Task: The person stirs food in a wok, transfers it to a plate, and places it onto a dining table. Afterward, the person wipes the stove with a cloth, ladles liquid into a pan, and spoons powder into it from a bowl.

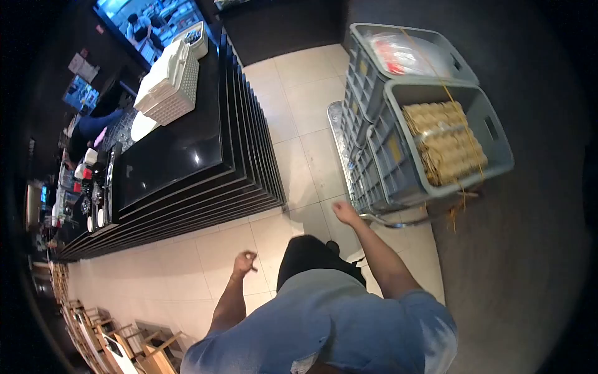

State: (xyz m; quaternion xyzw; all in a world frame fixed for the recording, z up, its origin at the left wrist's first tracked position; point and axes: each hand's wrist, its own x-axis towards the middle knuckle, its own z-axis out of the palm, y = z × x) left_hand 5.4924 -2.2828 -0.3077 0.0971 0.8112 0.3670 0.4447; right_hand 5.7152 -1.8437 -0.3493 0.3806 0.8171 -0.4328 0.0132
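My left hand point(245, 262) hangs over the tiled floor with its thumb and fingers apart, holding nothing. My right hand point(344, 212) is loosely curled, with nothing visible in it. It is beside the curved metal handle point(393, 224) of a cart and does not appear to grip it. On the cart stand stacked grey plastic crates point(389, 163). The nearer top crate holds bundled tan, wavy-edged items point(445, 143) whose kind I cannot make out. In the farther top crate lie clear plastic packs point(408, 55) with red parts. Orange twine point(450, 93) runs over both.
A black counter point(171, 165) with slatted sides stands to the left, carrying white woven baskets point(168, 93). A dark wall point(523, 249) is at the right. Wooden chairs point(118, 336) are at lower left. A person point(140, 31) is in the blue-lit room beyond. Pale floor tiles point(299, 165) run between counter and cart.
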